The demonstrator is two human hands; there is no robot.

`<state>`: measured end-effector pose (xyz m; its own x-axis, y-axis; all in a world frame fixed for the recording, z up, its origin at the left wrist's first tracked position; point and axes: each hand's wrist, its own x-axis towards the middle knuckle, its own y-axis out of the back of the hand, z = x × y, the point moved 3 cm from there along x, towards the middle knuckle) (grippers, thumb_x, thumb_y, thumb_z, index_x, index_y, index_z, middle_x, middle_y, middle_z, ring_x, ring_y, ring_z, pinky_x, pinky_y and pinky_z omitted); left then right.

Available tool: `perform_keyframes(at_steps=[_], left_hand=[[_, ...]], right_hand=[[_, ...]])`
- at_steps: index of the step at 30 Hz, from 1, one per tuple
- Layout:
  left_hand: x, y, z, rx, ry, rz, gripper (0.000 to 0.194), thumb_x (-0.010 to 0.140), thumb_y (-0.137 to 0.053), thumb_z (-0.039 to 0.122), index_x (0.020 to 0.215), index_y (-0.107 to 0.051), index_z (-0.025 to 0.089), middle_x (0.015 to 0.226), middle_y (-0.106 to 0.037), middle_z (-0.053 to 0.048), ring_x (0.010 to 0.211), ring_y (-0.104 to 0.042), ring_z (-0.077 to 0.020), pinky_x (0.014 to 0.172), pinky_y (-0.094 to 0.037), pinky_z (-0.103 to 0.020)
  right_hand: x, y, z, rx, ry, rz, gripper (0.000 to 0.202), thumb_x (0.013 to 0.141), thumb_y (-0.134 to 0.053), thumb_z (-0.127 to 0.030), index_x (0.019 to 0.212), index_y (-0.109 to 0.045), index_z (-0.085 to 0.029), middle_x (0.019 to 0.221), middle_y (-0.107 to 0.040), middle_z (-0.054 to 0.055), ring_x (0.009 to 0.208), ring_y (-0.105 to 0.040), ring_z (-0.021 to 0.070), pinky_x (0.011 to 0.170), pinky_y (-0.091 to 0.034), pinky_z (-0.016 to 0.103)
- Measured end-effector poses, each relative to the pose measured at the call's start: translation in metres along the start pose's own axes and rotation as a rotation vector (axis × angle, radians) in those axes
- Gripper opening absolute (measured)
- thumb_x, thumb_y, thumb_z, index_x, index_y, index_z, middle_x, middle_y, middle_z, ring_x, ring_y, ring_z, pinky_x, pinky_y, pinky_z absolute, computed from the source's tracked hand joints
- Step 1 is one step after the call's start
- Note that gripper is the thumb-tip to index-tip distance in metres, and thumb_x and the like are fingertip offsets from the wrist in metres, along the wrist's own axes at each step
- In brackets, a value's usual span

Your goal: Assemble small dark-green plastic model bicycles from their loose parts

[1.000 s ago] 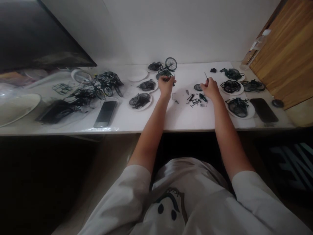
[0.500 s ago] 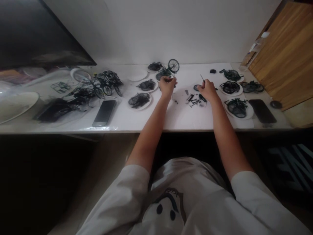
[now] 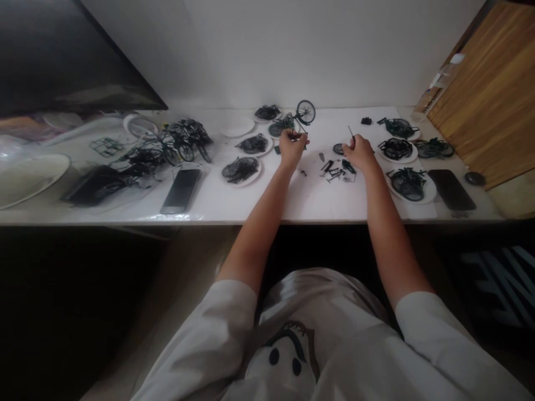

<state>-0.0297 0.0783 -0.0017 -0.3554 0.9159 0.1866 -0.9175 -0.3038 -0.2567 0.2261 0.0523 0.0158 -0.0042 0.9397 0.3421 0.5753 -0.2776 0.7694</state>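
Note:
My left hand [image 3: 293,149] is closed on a partly built miniature bicycle [image 3: 297,121], its fingers wrapped round the dark frame. One spoked wheel [image 3: 306,112] stands up beyond the fingertips. My right hand [image 3: 359,150] grips a slim screwdriver [image 3: 350,131], whose thin metal shaft points up and away; the handle is hidden in the fingers. Just left of that hand a loose small wheel [image 3: 338,148] lies on the white work surface. Below it are several small black and grey parts [image 3: 332,170], lying in a loose cluster between my two arms.
Plates of dark bicycle parts stand left [image 3: 241,170] and right [image 3: 412,185]. Several assembled miniature bicycles [image 3: 184,139] crowd the left side. One phone [image 3: 181,191] lies left, another dark phone [image 3: 451,189] right. A clear bottle [image 3: 449,72] stands by the wooden panel [image 3: 489,94].
My left hand has shifted slightly to the right with the miniature bicycle. My right hand keeps about the same place with the screwdriver. The whole view has shifted a little.

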Motion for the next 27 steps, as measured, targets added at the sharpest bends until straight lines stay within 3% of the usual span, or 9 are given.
perform_keyframes(at_steps=[5,11,16,20,23,27], left_hand=[[-0.004,-0.001,0.002,0.001,-0.008,-0.032,0.04,0.079,-0.08,0.013,0.096,-0.046,0.025,0.096,-0.072,-0.002,0.078,-0.079,-0.0164,0.066,-0.054,-0.023],[-0.003,0.001,0.006,-0.157,0.158,-0.092,0.045,0.079,-0.08,0.016,0.095,-0.04,0.027,0.104,-0.078,-0.004,0.091,-0.083,-0.0191,0.08,-0.059,-0.028],[-0.004,0.003,0.011,-0.17,0.161,-0.096,0.048,0.079,-0.082,0.02,0.096,-0.038,0.027,0.107,-0.079,-0.004,0.095,-0.083,-0.0185,0.089,-0.061,-0.031],[-0.009,0.001,0.022,-0.085,0.154,-0.11,0.049,0.08,-0.086,0.021,0.098,-0.041,0.026,0.108,-0.079,-0.006,0.092,-0.083,-0.0195,0.084,-0.062,-0.03],[-0.009,0.003,0.04,-0.021,0.145,-0.209,0.048,0.082,-0.089,0.026,0.1,-0.044,0.026,0.105,-0.08,-0.007,0.091,-0.084,-0.0214,0.08,-0.063,-0.029],[-0.009,0.025,0.064,0.073,0.103,-0.259,0.044,0.085,-0.085,0.024,0.105,-0.046,0.025,0.103,-0.081,-0.006,0.081,-0.083,-0.0189,0.071,-0.063,-0.026]], right_hand=[[0.005,0.014,0.017,-0.06,-0.112,-0.029,0.027,0.098,-0.074,-0.038,0.116,-0.064,-0.02,0.107,-0.072,0.014,0.114,-0.067,0.0355,0.108,-0.054,0.053],[0.008,0.028,0.042,-0.105,-0.192,0.089,0.033,0.102,-0.067,-0.035,0.128,-0.06,-0.017,0.126,-0.068,0.019,0.132,-0.063,0.0406,0.119,-0.047,0.06],[0.002,0.025,0.036,-0.151,-0.246,-0.052,0.029,0.093,-0.076,-0.025,0.118,-0.062,-0.019,0.127,-0.071,0.018,0.13,-0.064,0.0385,0.118,-0.048,0.055],[-0.002,0.022,0.027,-0.161,-0.226,-0.139,0.027,0.09,-0.078,-0.022,0.112,-0.063,-0.021,0.125,-0.072,0.016,0.13,-0.062,0.0374,0.115,-0.05,0.054],[-0.002,0.021,0.025,-0.16,-0.215,-0.162,0.028,0.093,-0.078,-0.031,0.114,-0.063,-0.021,0.129,-0.071,0.018,0.131,-0.059,0.0392,0.115,-0.05,0.055],[0.0,0.019,0.02,-0.162,-0.225,-0.091,0.028,0.101,-0.068,-0.038,0.12,-0.064,-0.019,0.138,-0.069,0.022,0.138,-0.056,0.0441,0.118,-0.047,0.064]])
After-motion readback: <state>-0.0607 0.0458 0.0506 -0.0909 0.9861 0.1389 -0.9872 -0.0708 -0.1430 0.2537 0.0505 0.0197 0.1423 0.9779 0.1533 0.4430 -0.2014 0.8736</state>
